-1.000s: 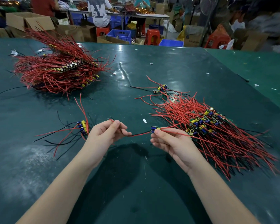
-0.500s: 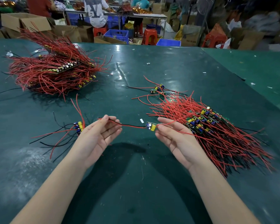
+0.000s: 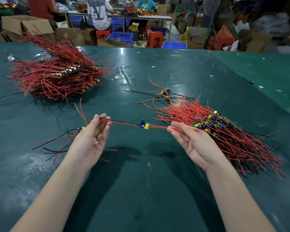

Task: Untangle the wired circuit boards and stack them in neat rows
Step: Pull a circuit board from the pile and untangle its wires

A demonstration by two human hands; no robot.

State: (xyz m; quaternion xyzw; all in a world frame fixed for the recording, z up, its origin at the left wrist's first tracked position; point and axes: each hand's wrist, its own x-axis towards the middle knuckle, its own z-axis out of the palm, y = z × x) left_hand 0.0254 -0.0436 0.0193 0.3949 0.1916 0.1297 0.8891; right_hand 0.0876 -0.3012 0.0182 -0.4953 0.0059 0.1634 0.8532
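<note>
A small circuit board (image 3: pixel 145 125) with a yellow and a blue part hangs in the air between my hands, its wires pulled straight. My left hand (image 3: pixel 90 139), palm up, pinches the red and black wires at its fingertips. My right hand (image 3: pixel 192 143), also palm up, pinches the red wires on the other side. A tangled heap of boards with red wires (image 3: pixel 224 136) lies just right of my right hand. Behind my left hand a few boards (image 3: pixel 81 128) lie with wires spread to the left.
A big mound of wired boards (image 3: pixel 57 76) sits at the far left of the dark green table (image 3: pixel 141 181). A few loose boards (image 3: pixel 163 93) lie mid-table. Beyond the far edge are cardboard boxes, blue crates, red stools and seated people.
My hands have moved apart. The board slid out of my right hand's grip and now hangs midway, with its wires drawn taut.
</note>
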